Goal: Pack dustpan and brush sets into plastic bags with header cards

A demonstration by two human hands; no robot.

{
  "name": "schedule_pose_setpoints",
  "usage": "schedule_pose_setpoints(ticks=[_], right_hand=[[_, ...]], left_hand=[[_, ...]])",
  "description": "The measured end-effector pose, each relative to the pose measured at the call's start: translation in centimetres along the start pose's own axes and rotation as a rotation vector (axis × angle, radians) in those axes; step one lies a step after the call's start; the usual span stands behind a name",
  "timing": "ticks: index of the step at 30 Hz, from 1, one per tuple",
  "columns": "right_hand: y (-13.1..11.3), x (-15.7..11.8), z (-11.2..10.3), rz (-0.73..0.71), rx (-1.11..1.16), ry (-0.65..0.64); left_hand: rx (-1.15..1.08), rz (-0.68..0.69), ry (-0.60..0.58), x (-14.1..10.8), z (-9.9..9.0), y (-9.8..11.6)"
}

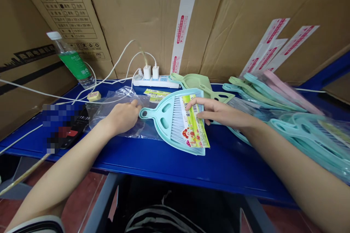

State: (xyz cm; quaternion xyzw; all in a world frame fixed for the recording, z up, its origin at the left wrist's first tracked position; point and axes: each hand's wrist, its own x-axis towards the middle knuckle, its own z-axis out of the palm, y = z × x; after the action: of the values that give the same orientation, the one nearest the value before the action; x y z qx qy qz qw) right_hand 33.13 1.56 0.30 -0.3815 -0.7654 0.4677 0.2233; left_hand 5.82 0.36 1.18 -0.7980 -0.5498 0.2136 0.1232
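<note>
Pale-blue dustpan [157, 114], light and stiff and best gripped by its handle, is lying on the blue shelf [218, 167]; I'm resting my right hand [218, 111], fingers apart, on its label [194, 123] and my left hand [123, 117], fingers together, on a slippery clear bag [109, 102].

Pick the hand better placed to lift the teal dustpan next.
Right, probably: the right hand lies on the paper label across the teal dustpan, while the left hand rests on the clear plastic bag beside the dustpan's handle.
</note>
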Motion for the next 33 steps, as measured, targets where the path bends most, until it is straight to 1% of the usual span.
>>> schedule_pose_setpoints(ticks=[3,10,23,27,33], right_hand=[[-0.04,-0.02,-0.08,-0.016,-0.023,-0.036],[0.27,0.02,-0.05,-0.006,-0.056,-0.029],[0.39,0.04,0.04,-0.003,-0.066,-0.071],[0.21,0.02,0.23,0.013,-0.067,-0.067],[0.31,-0.03,0.49,0.058,-0.062,-0.097]], left_hand=[[-0.005,0.004,0.005,0.02,-0.02,-0.04],[-0.008,0.002,-0.003,0.07,-0.1,-0.05],[-0.003,-0.004,-0.02,-0.09,-0.35,0.15],[-0.006,-0.002,-0.029,-0.06,-0.36,0.12],[0.0,-0.003,-0.027,-0.07,-0.29,0.08]])
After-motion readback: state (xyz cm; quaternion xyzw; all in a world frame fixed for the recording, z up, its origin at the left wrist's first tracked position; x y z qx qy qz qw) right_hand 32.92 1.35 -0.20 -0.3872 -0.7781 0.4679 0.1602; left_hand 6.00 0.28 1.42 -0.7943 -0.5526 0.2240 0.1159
